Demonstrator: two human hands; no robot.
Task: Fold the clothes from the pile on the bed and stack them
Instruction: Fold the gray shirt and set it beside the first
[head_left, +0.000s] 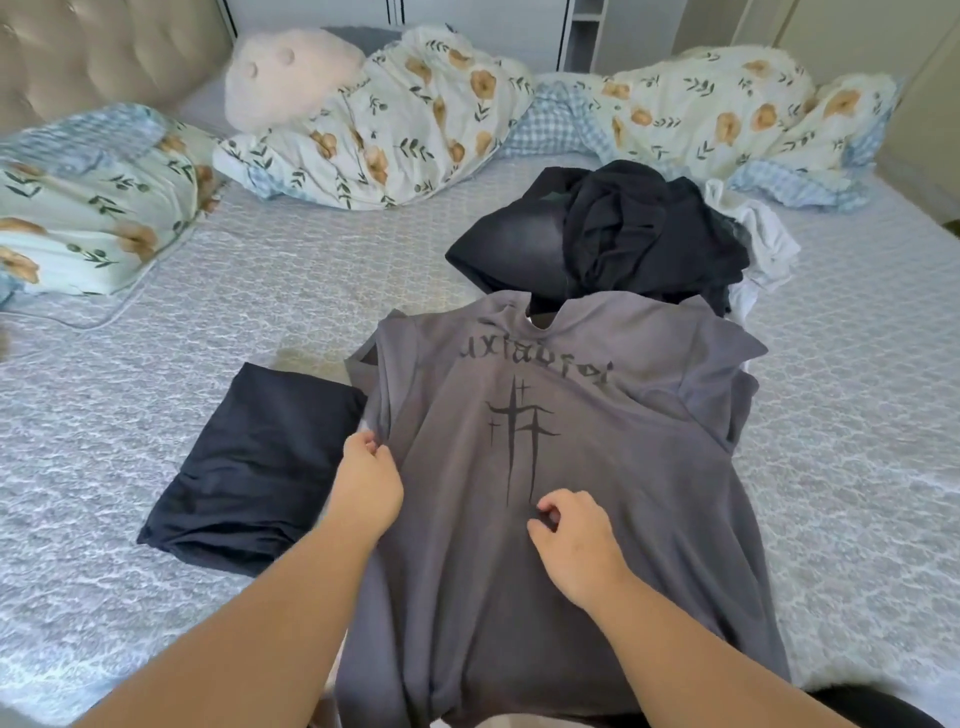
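A grey T-shirt (597, 441) with black lettering and a cross print lies spread on the bed (260, 291) in front of me, collar pointing away. My left hand (366, 480) pinches the shirt's left edge near the sleeve. My right hand (576, 540) rests on the middle of the shirt below the print, fingers curled and pinching the fabric. A folded dark navy garment (254, 467) lies flat to the left of the shirt. Behind the collar sits the pile of clothes (613, 239), mostly black and dark grey, with a white piece (763, 244) at its right.
A crumpled floral duvet (415, 130) runs across the head of the bed, with a floral pillow (88, 208) at the left and a pale plush toy (291, 73) on top. A padded headboard (93, 52) stands at the upper left.
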